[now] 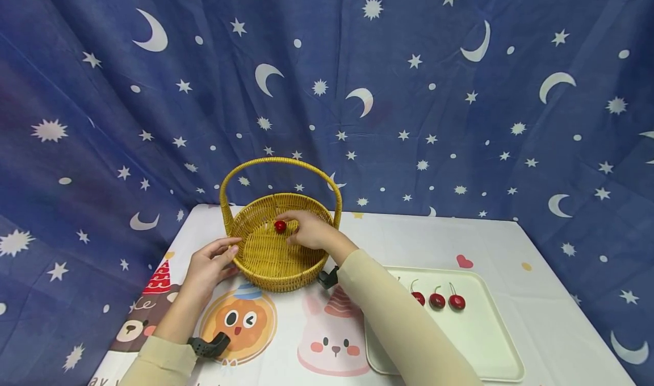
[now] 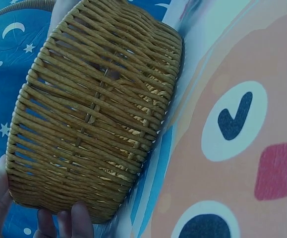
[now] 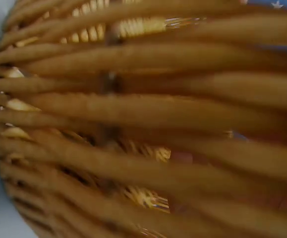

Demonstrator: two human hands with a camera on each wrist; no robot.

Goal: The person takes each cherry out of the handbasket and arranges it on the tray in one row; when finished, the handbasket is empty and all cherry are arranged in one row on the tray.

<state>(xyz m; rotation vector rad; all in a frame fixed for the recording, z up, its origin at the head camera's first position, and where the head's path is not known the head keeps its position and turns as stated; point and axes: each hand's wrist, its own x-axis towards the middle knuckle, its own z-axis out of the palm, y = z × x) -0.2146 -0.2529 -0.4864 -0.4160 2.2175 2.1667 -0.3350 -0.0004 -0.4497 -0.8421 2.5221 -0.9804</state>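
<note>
A round yellow wicker basket [image 1: 276, 284] with a tall arched handle stands on the table. My left hand [image 1: 212, 264] holds its left side, with fingertips at the rim and others against the outer wall [image 2: 84, 124]. Over the basket's inside is my right hand [image 1: 309, 231], its thumb and index finger apart. A red cherry [image 1: 280, 226] shows by those fingertips; its stem cannot be made out. In the right wrist view, blurred wicker strands [image 3: 133, 109] fill the picture and hide the right fingers.
To the right lies a pale rectangular tray [image 1: 470, 340] with several stemmed cherries [image 1: 457, 302], partly covered by the right sleeve [image 1: 403, 318]. A printed white cloth [image 1: 409, 238] covers the table. Behind it hangs a blue curtain [image 1: 388, 130] with moons and stars.
</note>
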